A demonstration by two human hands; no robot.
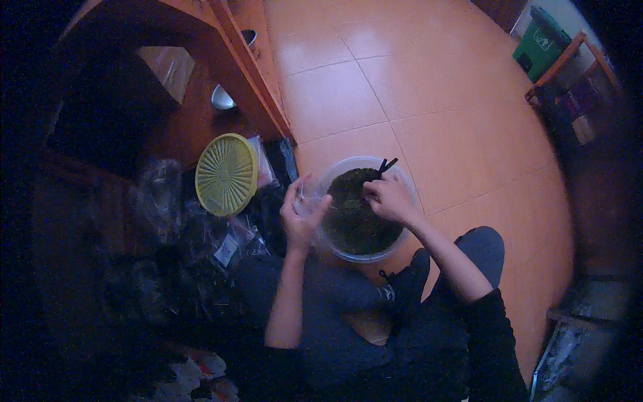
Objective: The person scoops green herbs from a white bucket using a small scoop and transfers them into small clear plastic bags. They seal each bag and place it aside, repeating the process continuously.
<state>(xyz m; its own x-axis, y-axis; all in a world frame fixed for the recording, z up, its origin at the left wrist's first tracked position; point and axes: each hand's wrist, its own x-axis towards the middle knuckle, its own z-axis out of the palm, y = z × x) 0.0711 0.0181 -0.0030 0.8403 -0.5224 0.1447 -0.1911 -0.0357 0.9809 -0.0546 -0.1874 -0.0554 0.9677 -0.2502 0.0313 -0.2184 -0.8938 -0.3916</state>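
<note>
A round white plastic tub (pixel 364 258) stands on the floor before me. Dark green loose material, perhaps dried leaves (pixel 359 233), fills much of it. Above the tub's right side, my right hand (pixel 389 198) is closed around a black tool (pixel 387 166). Two thin black ends of that tool stick out past my knuckles; its lower part is hidden. At the tub's left rim, my left hand (pixel 302 216) holds a clear plastic bag or cup (pixel 310 198) between curved fingers and thumb. Blur hides which of the two it is.
Left of the tub, a yellow-green ribbed round lid (pixel 226 175) leans among clear plastic bags (pixel 161 196). A wooden cabinet (pixel 256 75) with a metal bowl (pixel 222 97) rises behind. Tiled floor (pixel 462 145) extends right towards a green bin (pixel 541 44) and wooden frame (pixel 557 65).
</note>
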